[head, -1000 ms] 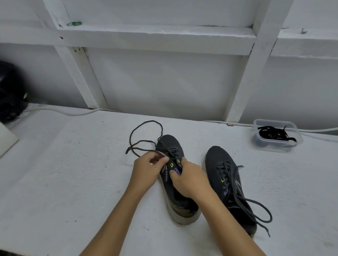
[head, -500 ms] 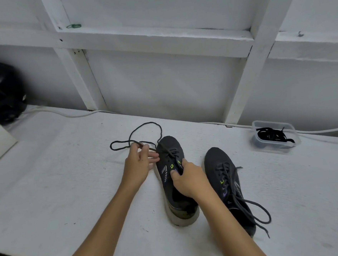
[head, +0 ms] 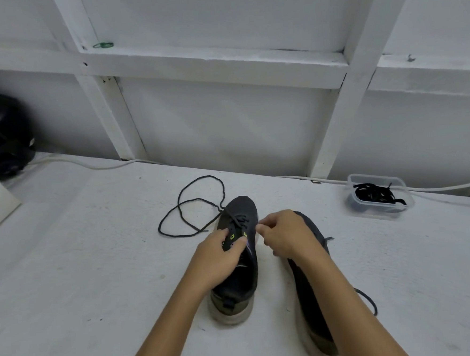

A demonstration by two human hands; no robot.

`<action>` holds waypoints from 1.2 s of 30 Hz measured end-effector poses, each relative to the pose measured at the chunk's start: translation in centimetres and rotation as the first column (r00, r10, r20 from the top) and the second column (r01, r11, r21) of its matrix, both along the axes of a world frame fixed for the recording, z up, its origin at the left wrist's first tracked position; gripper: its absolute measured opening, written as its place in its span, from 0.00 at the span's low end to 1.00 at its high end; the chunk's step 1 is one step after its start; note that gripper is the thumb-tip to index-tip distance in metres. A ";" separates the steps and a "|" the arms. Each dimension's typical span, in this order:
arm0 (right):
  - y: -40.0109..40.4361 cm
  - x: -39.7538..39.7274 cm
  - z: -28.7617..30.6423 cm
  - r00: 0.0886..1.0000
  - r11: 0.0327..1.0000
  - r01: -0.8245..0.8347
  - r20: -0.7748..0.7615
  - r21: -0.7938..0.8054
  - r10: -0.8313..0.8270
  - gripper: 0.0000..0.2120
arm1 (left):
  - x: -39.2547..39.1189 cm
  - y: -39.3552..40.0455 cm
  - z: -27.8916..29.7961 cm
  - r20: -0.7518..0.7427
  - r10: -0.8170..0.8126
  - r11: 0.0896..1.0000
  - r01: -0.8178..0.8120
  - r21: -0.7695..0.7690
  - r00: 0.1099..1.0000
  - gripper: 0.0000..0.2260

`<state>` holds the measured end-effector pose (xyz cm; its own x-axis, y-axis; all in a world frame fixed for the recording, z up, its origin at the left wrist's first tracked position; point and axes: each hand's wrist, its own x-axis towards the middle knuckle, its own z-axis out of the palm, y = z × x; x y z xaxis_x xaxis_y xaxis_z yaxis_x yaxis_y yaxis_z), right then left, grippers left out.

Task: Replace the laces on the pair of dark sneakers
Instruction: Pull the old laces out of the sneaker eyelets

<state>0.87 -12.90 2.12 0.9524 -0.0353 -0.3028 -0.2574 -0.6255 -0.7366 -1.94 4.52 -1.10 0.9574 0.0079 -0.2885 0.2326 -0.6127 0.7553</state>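
The left sneaker (head: 238,258) lies on the white table (head: 81,258) straight ahead of me, toe pointing away toward the white wall (head: 225,139); my left hand (head: 220,258) holds its eyelet area, thumb and fingers curled over the tongue. My right hand (head: 284,237), just right of that sneaker and nearer the remaining crossings, is curled in a pinch, though I cannot tell whether it has the lace. The freed lace (head: 191,206) trails left of the toe, and the other sneaker (head: 314,292) lies alongside on the right.

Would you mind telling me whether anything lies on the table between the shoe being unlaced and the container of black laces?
Yes. The second sneaker lies between the left sneaker and the clear container of black laces, and the right hand hovers over its toe. Beyond that sneaker, only bare table shows up to the container.
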 end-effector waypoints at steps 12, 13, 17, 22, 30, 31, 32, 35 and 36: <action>0.4 3.2 -1.6 0.979 0.984 -0.157 0.117 -0.079 0.165 0.04 | 0.1 -1.7 -0.3 -0.114 -0.126 0.986 0.137 0.091 0.985 0.38; 0.4 3.2 -1.6 0.975 0.981 -0.172 0.124 -0.089 0.183 0.04 | 0.3 -1.7 -0.4 -0.121 -0.129 0.986 0.141 0.092 0.984 0.38; 1.3 2.8 -1.8 0.960 0.959 -0.207 0.150 -0.195 0.238 0.04 | 0.5 -1.6 -0.6 -0.113 -0.146 0.984 0.156 0.086 0.983 0.38; 1.5 3.4 -1.1 0.917 0.889 -0.340 0.102 -0.307 0.386 0.05 | 0.4 -1.6 -0.8 -0.086 -0.165 0.983 0.171 0.067 0.983 0.37; 1.1 4.0 -1.5 0.953 0.953 -0.262 0.119 -0.149 0.280 0.04 | 0.4 -1.5 -1.1 -0.072 -0.149 0.985 0.155 0.080 0.986 0.38; 0.8 4.2 -1.5 0.957 0.955 -0.265 0.088 -0.136 0.278 0.05 | 0.4 -1.5 -1.1 -0.072 -0.148 0.984 0.154 0.090 0.986 0.39; 0.6 4.3 -1.5 0.956 0.951 -0.277 0.061 -0.139 0.288 0.06 | 0.4 -1.6 -1.2 -0.074 -0.147 0.983 0.154 0.098 0.986 0.40; 0.5 4.5 -1.4 0.934 0.920 -0.341 0.045 -0.195 0.355 0.04 | 0.4 -1.5 -1.2 -0.072 -0.146 0.983 0.153 0.103 0.987 0.43; 0.5 4.6 -1.3 0.924 0.910 -0.361 0.056 -0.204 0.379 0.03 | 0.4 -1.5 -1.2 -0.073 -0.146 0.983 0.153 0.101 0.987 0.43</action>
